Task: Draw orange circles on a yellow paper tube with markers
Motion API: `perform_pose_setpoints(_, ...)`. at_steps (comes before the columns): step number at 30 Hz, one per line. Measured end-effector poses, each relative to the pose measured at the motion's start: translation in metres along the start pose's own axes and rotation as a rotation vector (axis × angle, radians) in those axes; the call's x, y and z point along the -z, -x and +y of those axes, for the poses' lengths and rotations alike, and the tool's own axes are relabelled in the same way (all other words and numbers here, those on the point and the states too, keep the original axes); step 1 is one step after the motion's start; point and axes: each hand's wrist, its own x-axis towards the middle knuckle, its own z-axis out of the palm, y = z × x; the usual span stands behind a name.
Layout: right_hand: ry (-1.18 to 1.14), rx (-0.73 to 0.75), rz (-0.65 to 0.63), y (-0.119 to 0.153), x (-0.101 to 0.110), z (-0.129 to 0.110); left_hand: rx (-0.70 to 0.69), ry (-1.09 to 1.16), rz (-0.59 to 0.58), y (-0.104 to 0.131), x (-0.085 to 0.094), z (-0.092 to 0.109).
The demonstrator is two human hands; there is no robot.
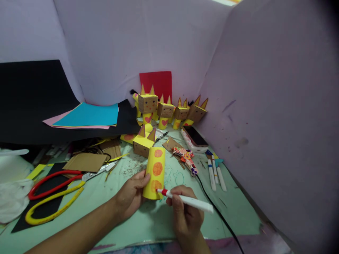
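Observation:
A yellow paper tube (152,178) with orange-red dots down its side stands tilted in my left hand (134,192), whose fingers are closed around its left side. My right hand (187,211) grips a white marker (194,202) with a red collar. The marker's tip touches the lowest dot, which looks paler than the dots above it. Just behind the tube lies a cardboard box head (141,149) with a yellow top and pointed ears.
Several box-headed yellow figures (147,104) stand at the back before red paper (160,83). Large scissors (70,185) and cardboard scraps (84,162) lie left. A floral glue gun (185,158) with a black cord, a phone (195,135) and loose markers (212,174) sit right.

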Motion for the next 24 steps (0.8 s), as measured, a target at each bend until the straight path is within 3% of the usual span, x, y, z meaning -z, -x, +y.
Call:
perform_pose_setpoints(4, 0.054, -0.056, 0.047, 0.0, -0.0003, 0.0005, -0.01, 0.016, 0.011, -0.0001, 0.0008, -0.0007)
perform_pose_setpoints(9, 0.027, -0.001, 0.03, -0.0004, -0.0005, 0.0012, -0.016, 0.021, 0.005, -0.0001, 0.0018, -0.0015)
perform_pose_setpoints(19, 0.053, -0.107, 0.098, 0.0, 0.0006, -0.0014, -0.024, 0.034, 0.006, -0.0015, 0.0028, -0.0014)
perform_pose_setpoints(24, 0.012, -0.062, 0.047, -0.0004, -0.0002, -0.0009, -0.026, 0.028, 0.007, -0.0015, 0.0028, -0.0016)
